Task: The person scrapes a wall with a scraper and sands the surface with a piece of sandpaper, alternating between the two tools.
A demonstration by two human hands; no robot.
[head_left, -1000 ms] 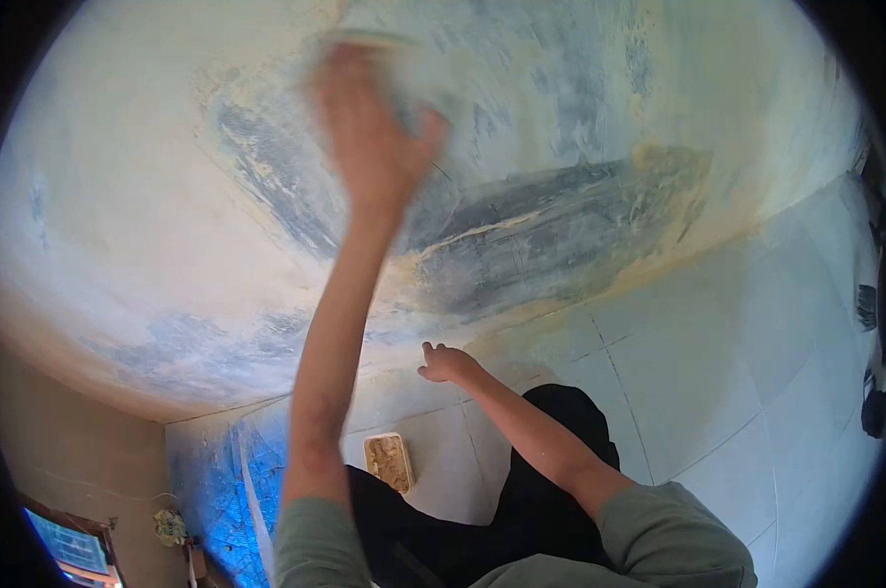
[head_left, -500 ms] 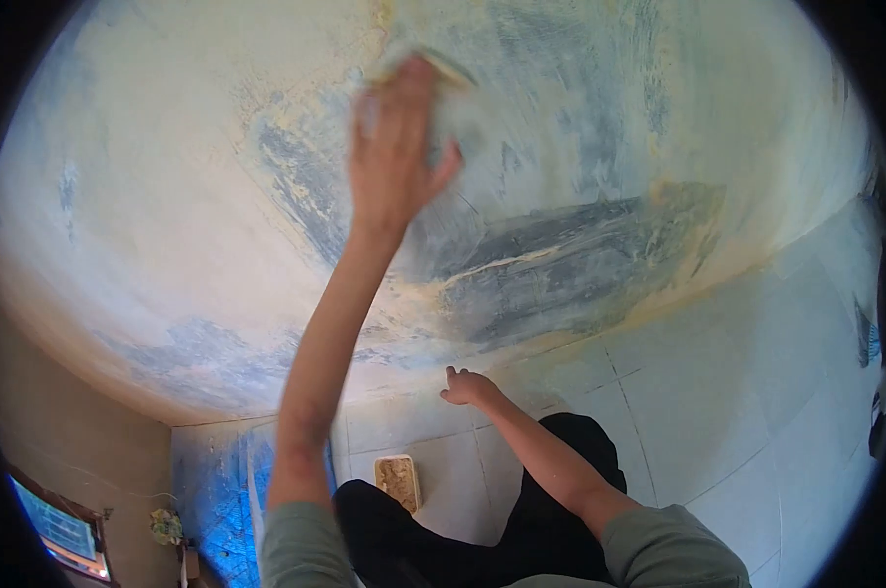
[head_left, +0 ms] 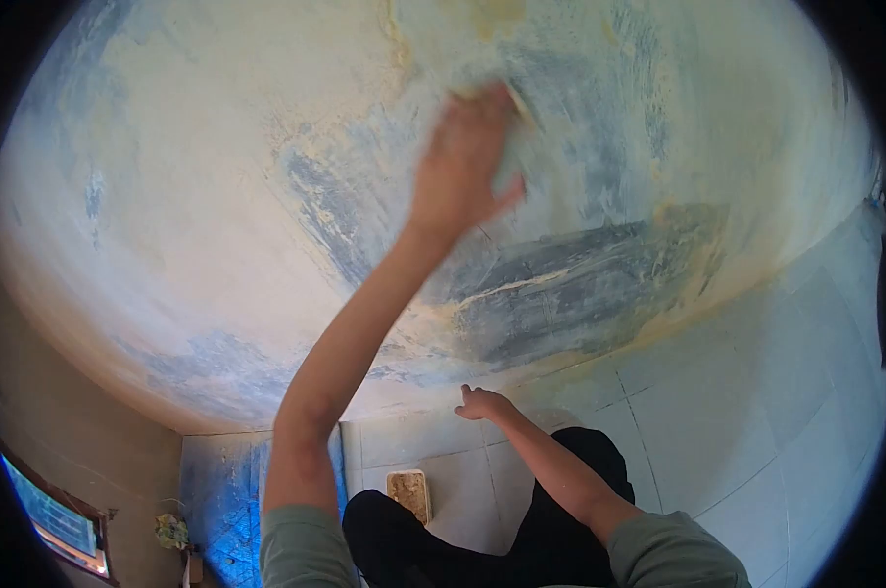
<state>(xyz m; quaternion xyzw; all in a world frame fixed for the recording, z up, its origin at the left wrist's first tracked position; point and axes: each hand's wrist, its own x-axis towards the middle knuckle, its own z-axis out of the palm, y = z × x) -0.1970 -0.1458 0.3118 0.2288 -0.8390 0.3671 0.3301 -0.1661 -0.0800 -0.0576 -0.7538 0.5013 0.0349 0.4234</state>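
My left hand (head_left: 462, 162) is raised against the patchy wall (head_left: 198, 225), back toward me and thumb out to the side. Under its fingertips shows the edge of a pale, flat, yellowish pad (head_left: 523, 106), pressed to the wall and smeared by motion; its exact kind I cannot tell. Lower down, my right hand (head_left: 484, 403) hovers near the foot of the wall with nothing in it, a finger and the thumb stretched apart. Grey-blue bare patches (head_left: 560, 279) and cream-coloured filler cover the wall around the left hand.
A small tub (head_left: 407, 496) with crumbly tan material stands on the tiled floor (head_left: 697, 421) by my left knee. Blue sheeting (head_left: 232, 500) lies at the lower left. Beyond it are a side wall (head_left: 90, 392) and a framed window-like opening (head_left: 56, 519).
My left hand has swept right and slightly down across the wall with the pad. My right hand sits slightly lower and to the right in view; the whole view has shifted a little.
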